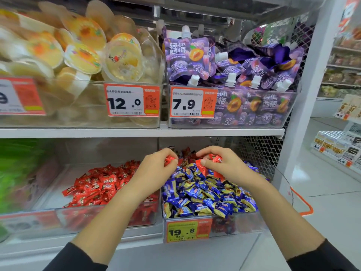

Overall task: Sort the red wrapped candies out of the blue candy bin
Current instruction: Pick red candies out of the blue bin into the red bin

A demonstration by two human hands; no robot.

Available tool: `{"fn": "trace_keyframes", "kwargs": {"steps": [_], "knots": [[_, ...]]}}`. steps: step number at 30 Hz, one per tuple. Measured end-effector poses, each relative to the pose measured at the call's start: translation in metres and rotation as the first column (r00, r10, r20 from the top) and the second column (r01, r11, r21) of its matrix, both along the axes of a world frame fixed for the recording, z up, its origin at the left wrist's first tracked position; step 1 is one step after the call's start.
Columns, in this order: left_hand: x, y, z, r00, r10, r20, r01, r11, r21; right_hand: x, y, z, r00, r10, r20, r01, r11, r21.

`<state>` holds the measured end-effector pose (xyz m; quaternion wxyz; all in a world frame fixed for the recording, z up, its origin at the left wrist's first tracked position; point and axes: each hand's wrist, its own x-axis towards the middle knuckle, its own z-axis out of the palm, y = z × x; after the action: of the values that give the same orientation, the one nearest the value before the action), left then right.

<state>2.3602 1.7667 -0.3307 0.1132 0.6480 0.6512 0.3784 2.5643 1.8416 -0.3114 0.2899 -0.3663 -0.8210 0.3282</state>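
Red wrapped candies (215, 159) sit pinched in both hands' curled fingers (203, 162), gathered at twelve o'clock of the blue candy bin (244, 222) for removal.

I have a single view, from the camera worn on the head, facing forward and slightly down into a shop shelf unit at close range. The wide lens bends the shelf board (136, 133) across the middle of the frame. Both forearms enter from the bottom corners, the left hand (156, 165) and right hand (220, 165) meeting just below centre. The right edge of the frame looks past the shelf post (304, 90) down an aisle. The far left is blurred.
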Motion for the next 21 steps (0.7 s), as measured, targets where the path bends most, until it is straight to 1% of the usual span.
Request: {"fn": "trace_keyframes", "kwargs": {"steps": [2, 4, 6, 8, 10, 11, 13, 14, 15, 17, 19, 21], "knots": [[-0.023, -0.003, -0.006, 0.987, 0.114, 0.116, -0.114, 0.994, -0.006, -0.026, -0.015, 0.004, 0.997, 0.08, -0.009, -0.08, 0.996, 0.026], [-0.048, -0.007, -0.012, 0.944, 0.234, 0.232, -0.229, 0.972, -0.046, -0.06, -0.026, 0.005, 0.986, 0.164, -0.02, -0.164, 0.986, 0.006], [-0.072, -0.014, -0.019, 0.902, 0.313, 0.296, -0.294, 0.95, -0.108, -0.098, -0.032, 0.0, 0.977, 0.206, 0.057, -0.207, 0.978, 0.015], [-0.093, -0.02, -0.026, 0.866, 0.351, 0.357, -0.298, 0.934, -0.196, -0.135, -0.034, -0.006, 0.964, 0.213, 0.162, -0.226, 0.972, 0.067], [-0.11, -0.025, -0.031, 0.812, 0.38, 0.443, -0.295, 0.922, -0.251, -0.163, -0.03, -0.011, 0.94, 0.205, 0.273, -0.236, 0.968, 0.088], [-0.116, -0.028, -0.031, 0.77, 0.396, 0.501, -0.291, 0.916, -0.277, -0.172, -0.027, -0.012, 0.911, 0.215, 0.351, -0.259, 0.962, 0.082], [-0.124, -0.033, -0.029, 0.644, 0.381, 0.664, -0.228, 0.924, -0.308, -0.178, -0.022, -0.011, 0.843, 0.257, 0.472, -0.308, 0.951, 0.034], [-0.126, -0.036, -0.027, 0.587, 0.363, 0.723, -0.192, 0.931, -0.311, -0.176, -0.02, -0.009, 0.829, 0.27, 0.491, -0.318, 0.948, 0.017], [-0.127, -0.038, -0.025, 0.546, 0.334, 0.768, -0.16, 0.942, -0.295, -0.172, -0.019, -0.007, 0.834, 0.274, 0.479, -0.322, 0.947, 0.018], [-0.133, -0.04, -0.023, 0.55, 0.34, 0.763, -0.197, 0.94, -0.278, -0.155, -0.017, -0.003, 0.873, 0.27, 0.407, -0.307, 0.951, 0.027], [-0.134, -0.039, -0.022, 0.592, 0.369, 0.716, -0.253, 0.929, -0.27, -0.132, -0.015, -0.002, 0.912, 0.23, 0.34, -0.263, 0.963, 0.052], [-0.128, -0.035, -0.021, 0.638, 0.388, 0.665, -0.29, 0.921, -0.259, -0.106, -0.012, -0.004, 0.94, 0.154, 0.303, -0.196, 0.974, 0.113]]}}
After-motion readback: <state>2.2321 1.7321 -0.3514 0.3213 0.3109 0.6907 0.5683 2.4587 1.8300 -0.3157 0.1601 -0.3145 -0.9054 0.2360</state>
